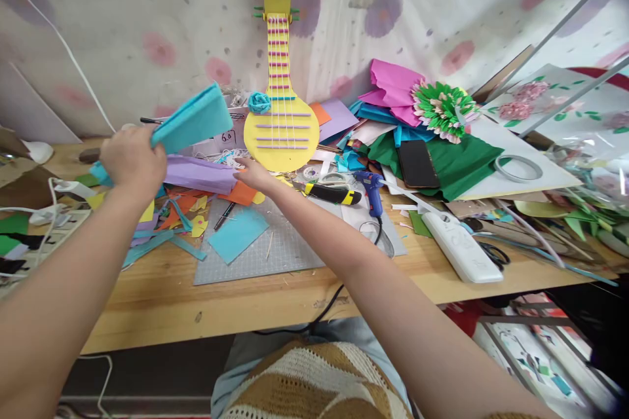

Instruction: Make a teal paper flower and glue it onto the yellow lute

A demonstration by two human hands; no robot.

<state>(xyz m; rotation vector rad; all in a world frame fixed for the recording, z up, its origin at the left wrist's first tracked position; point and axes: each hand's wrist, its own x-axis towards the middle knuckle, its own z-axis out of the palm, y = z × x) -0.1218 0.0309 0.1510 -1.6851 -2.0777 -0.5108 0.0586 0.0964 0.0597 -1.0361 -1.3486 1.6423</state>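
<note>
My left hand (pixel 135 158) is closed around a folded length of turquoise crepe paper (pixel 196 121), raised over the left side of the table. Just below it lies a folded piece of purple crepe paper (pixel 199 173). At the right end of this purple piece is my right hand (pixel 254 175), its fingertips bent onto the edge. Behind the right hand, a yellow paper lute (pixel 281 134) leans upright against the curtain, with white strings, pink and purple strips and a turquoise paper rose (pixel 259 103).
A grey cutting mat (pixel 289 249) bears a turquoise sheet (pixel 238 232) and a pen (pixel 225 217). A yellow-black utility knife (pixel 334 194), blue glue gun (pixel 372 193), phone (pixel 417 163) and white power strip (pixel 462 249) lie rightward. Paper scraps (pixel 181 213) lie at left.
</note>
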